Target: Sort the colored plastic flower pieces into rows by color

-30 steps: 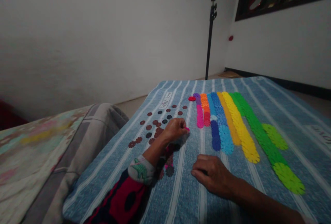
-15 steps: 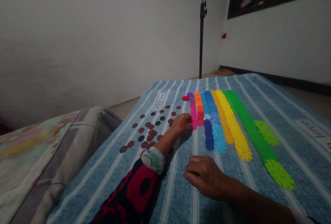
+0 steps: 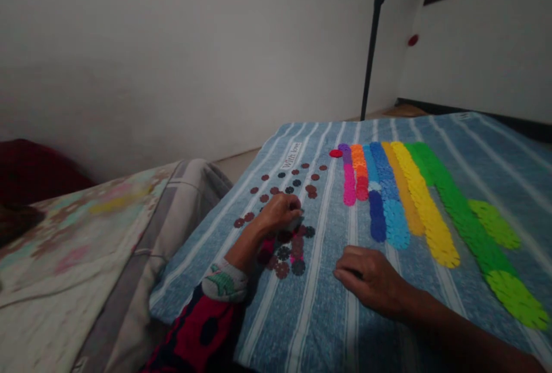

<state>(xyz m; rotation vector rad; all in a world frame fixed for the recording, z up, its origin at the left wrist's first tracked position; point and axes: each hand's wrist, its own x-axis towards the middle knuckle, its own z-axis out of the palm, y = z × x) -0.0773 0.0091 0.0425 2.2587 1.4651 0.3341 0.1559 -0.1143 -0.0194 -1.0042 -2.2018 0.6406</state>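
Pale wall (image 3: 142, 74) from 9 to 12 o'clock; blue striped cloth (image 3: 321, 315) spread below. Patterned blanket (image 3: 129, 235) at 8 o'clock; black stand (image 3: 371, 51) near 1. Disc rows (image 3: 425, 203) on cloth, 3 to 4 o'clock: green row (image 3: 459, 209) slants 11-to-5, purple-magenta row (image 3: 349, 180) nearly 12-to-6. Right hand (image 3: 366, 278) between 4 and 5, grip loosely closed. Left hand (image 3: 281, 212) at 6, fingers curled over brown and dark discs (image 3: 282, 270), scattered; can't tell if grip pinches one. Red disc (image 3: 336, 153) just beside purple end, 9 o'clock side.
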